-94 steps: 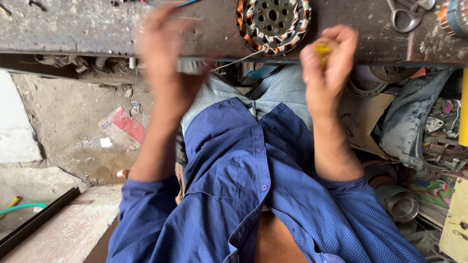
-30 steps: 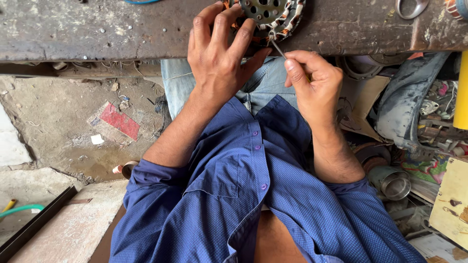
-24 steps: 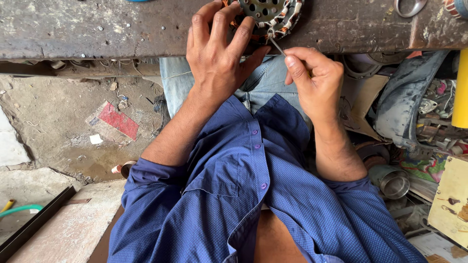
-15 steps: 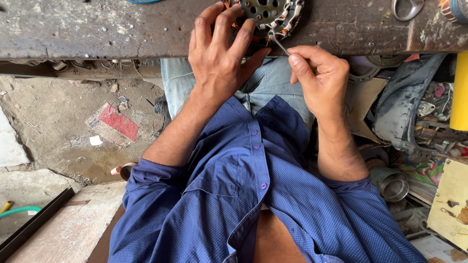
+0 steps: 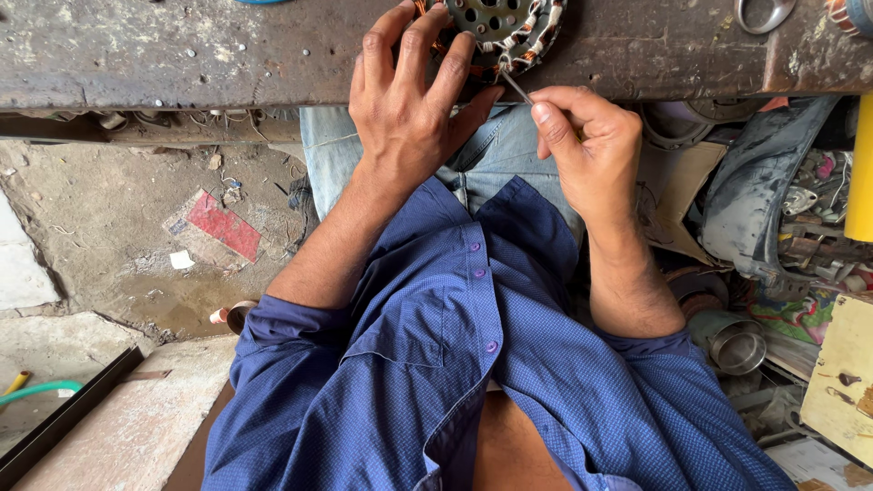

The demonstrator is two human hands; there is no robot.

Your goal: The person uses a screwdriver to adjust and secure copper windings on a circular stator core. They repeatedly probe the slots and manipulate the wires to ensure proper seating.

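A round motor stator (image 5: 509, 27) with copper windings and white binding lies on the worn workbench (image 5: 182, 55) at the top edge of the view. My left hand (image 5: 409, 100) rests on its near left side, fingers spread over the windings. My right hand (image 5: 587, 150) pinches a thin metal needle-like tool (image 5: 516, 86) whose tip points into the stator's lower edge. Blue shirt sleeves cover both upper arms.
Metal cans (image 5: 737, 341), scrap parts and cloth crowd the floor at the right. A yellow tube (image 5: 859, 173) stands at the right edge. A metal ring (image 5: 764, 14) lies on the bench. At the left are a dirt floor, a red scrap (image 5: 223, 227) and a green hose (image 5: 36, 391).
About three seconds ago both hands were raised apart, the right holding something yellow. Now the left hand holds the stator and the right works the thin tool at its edge, shifting slightly over the last second.
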